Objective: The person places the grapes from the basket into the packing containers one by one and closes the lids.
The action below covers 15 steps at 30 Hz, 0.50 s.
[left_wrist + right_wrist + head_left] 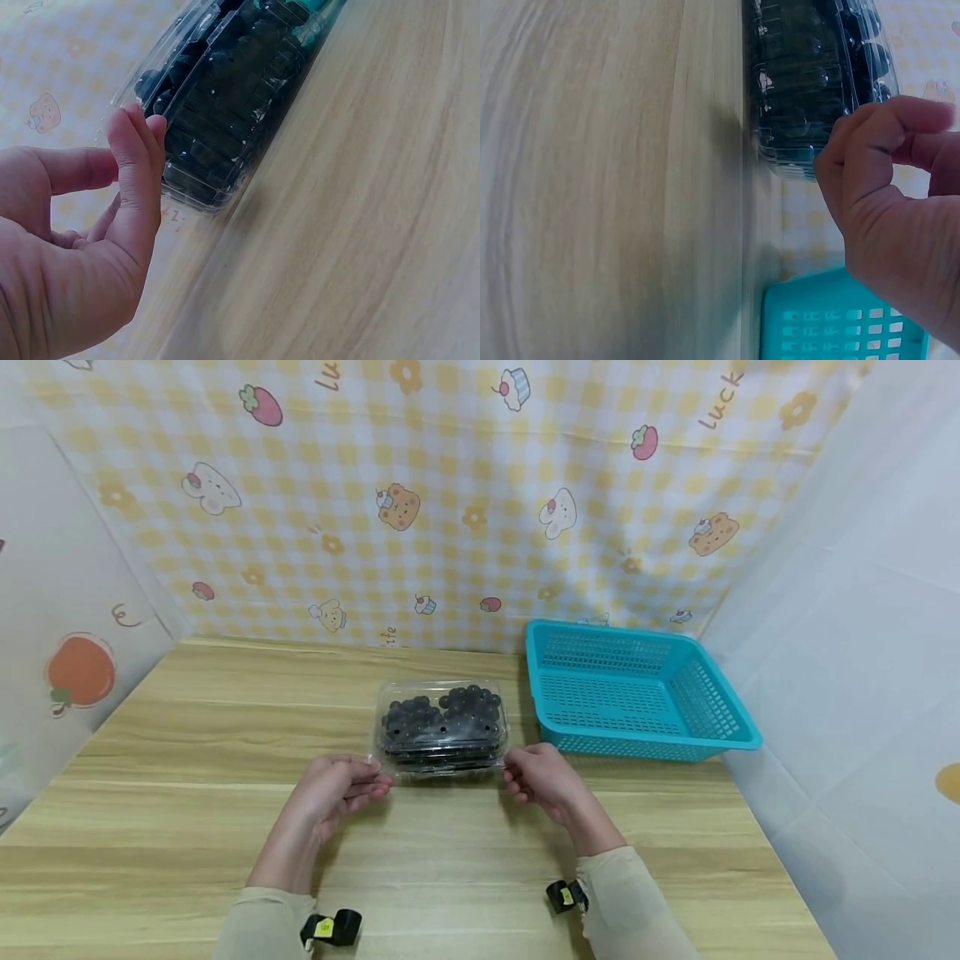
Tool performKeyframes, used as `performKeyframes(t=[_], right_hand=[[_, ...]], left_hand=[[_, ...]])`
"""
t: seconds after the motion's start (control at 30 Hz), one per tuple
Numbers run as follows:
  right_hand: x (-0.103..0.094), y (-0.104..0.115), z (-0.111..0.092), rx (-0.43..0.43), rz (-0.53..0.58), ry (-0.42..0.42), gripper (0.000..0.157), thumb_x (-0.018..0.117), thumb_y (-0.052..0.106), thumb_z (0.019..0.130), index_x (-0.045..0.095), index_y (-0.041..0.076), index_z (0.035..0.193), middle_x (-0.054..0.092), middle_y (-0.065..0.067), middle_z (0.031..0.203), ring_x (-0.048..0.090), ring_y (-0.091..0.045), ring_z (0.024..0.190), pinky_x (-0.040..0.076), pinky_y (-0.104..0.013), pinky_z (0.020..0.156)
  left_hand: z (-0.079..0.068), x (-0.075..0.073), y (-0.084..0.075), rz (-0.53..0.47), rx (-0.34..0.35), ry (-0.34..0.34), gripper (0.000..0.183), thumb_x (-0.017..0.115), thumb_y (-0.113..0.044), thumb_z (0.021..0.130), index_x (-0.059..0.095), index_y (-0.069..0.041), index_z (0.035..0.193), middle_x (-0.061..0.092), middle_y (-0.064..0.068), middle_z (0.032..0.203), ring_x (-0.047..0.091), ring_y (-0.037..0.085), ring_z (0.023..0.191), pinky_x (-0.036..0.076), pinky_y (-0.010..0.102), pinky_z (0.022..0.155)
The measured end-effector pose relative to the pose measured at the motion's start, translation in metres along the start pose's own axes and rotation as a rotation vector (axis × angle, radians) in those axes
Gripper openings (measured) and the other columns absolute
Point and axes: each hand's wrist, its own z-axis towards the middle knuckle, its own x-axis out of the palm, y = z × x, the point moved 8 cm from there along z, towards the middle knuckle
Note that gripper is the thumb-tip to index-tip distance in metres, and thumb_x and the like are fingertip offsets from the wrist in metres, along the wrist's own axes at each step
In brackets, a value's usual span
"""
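A clear plastic clamshell box (pixel 442 760) of dark grapes (pixel 471 702) sits mid-table, its lid down over the fruit. At its front left corner, my left hand (pixel 341 785) pinches the rim between thumb and fingers; the left wrist view shows the fingertips (pixel 135 124) at the lid's edge. The right hand (pixel 543 777) pinches the front right corner in the same way. Its curled fingers (pixel 866 146) overlap the box's end in the right wrist view, hiding part of the rim.
A turquoise perforated basket (pixel 645 739) stands to the right of the box, near the back edge of the wooden table (pixel 187 718). Behind the table hangs a yellow checked cloth (pixel 450 552); a white wall covering (pixel 817 693) runs along the right side.
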Motion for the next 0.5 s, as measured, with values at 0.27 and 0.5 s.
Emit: performKeyframes(t=[0.27,0.5], right_hand=[[0.0006,-0.0010,0.0011,-0.009,0.017,0.016,0.022,0.050,0.009,0.105,0.063,-0.007,0.100,0.058,0.001,0.073,0.048,-0.007,0.061,0.040,-0.016,0.051],[-0.0011,-0.0050,-0.0013,0.001,0.009,0.039,0.027,0.049,0.012,0.110,0.064,-0.010,0.107,0.058,0.001,0.074,0.048,-0.007,0.061,0.040,-0.017,0.052]], left_hand=[[-0.0010,-0.0010,-0.0031,0.018,0.000,-0.040,0.031,0.056,0.001,0.103,0.057,0.017,0.130,0.080,0.009,0.090,0.076,0.014,0.078,0.066,0.024,0.076],[0.0014,-0.0026,-0.0040,0.006,0.004,-0.056,0.031,0.057,0.000,0.103,0.058,0.018,0.129,0.079,0.007,0.086,0.075,0.013,0.076,0.065,0.024,0.074]])
